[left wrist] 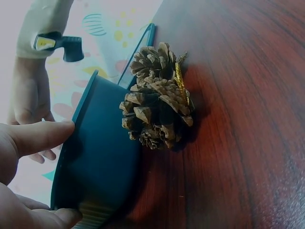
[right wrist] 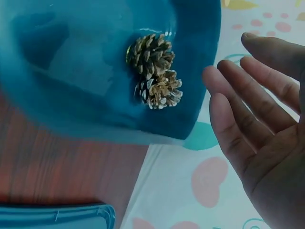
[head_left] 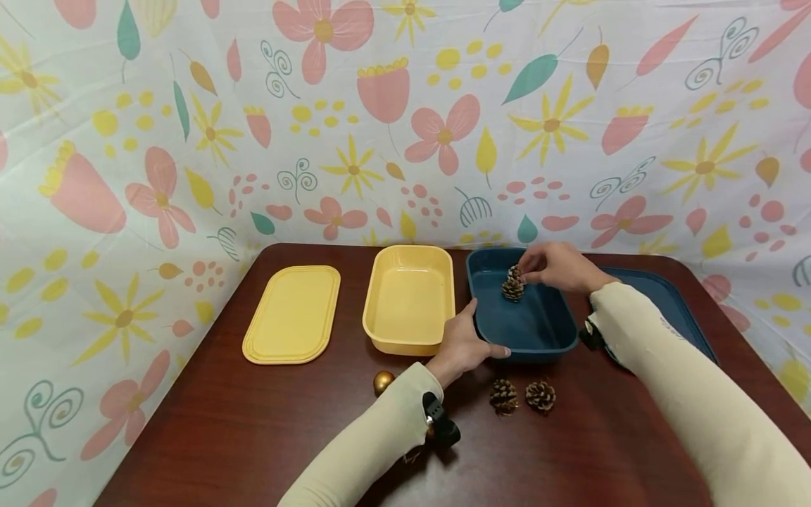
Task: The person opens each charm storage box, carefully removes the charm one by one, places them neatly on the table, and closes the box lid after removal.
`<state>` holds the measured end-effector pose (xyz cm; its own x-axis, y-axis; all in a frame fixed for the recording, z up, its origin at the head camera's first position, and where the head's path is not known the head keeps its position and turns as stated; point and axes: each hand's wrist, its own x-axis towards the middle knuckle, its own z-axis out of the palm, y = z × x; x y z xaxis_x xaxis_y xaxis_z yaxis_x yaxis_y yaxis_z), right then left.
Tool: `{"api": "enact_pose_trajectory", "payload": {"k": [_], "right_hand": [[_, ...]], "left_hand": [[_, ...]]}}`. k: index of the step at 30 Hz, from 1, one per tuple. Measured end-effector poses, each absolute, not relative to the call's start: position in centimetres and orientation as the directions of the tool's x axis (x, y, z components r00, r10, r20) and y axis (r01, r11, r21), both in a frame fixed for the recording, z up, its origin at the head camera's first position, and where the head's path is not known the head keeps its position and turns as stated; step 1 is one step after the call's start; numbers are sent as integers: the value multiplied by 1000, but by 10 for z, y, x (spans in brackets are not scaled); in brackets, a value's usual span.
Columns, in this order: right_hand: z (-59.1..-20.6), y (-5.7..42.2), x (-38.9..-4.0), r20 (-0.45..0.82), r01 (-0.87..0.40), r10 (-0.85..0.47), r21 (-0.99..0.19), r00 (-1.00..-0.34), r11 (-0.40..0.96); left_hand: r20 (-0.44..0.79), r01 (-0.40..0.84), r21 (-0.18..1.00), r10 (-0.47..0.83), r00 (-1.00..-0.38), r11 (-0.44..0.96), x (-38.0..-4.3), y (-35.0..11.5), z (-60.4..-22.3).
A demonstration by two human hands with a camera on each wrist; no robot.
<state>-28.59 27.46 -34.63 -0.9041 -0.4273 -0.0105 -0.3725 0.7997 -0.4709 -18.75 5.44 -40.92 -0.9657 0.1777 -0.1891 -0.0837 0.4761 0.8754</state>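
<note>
A deep blue box [head_left: 529,327] stands right of centre on the table. My left hand [head_left: 465,345] holds its near left corner, thumb along the front rim and fingers at the left side. Inside the box, toward the back, two pine cones [right wrist: 155,71] lie against each other. Just above them is my right hand [head_left: 557,266]; the right wrist view shows its fingers [right wrist: 233,129] loosely spread, apart from the cones. In front of the box, two more pine cones [head_left: 504,396] [head_left: 541,396] rest side by side, one with gold cord in the left wrist view.
Left of the blue box stands a yellow box [head_left: 408,299], with a flat yellow lid [head_left: 293,315] farther left. A blue lid [head_left: 665,303] lies at the right, partly behind the right sleeve. A gold ball [head_left: 383,382] sits by the left forearm. Patterned cloth hangs behind the table.
</note>
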Motion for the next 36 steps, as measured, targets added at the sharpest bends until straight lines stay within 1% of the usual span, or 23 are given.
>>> {"api": "enact_pose_trajectory", "payload": {"k": [5, 10, 19, 27, 36], "right_hand": [[-352, 267, -297, 0, -358, -402, -454, -916, 816], [-359, 259, -304, -24, -320, -369, -451, -929, 833], [-369, 254, -311, -40, -239, -275, -382, -961, 892], [-377, 250, -315, -87, -194, -234, -331, -968, 924], [-383, 247, -318, -131, -170, -219, -310, -967, 936]], "left_hand": [[-181, -76, 875, 178, -967, 477, -187, 54, -409], [-177, -73, 880, 181, -967, 470, -186, 53, -409], [-172, -68, 882, 183, -968, 467, -187, 53, -410], [-177, -75, 879, 174, -969, 472, -187, 53, -409], [-177, -76, 875, 170, -969, 478, -187, 53, -409]]}}
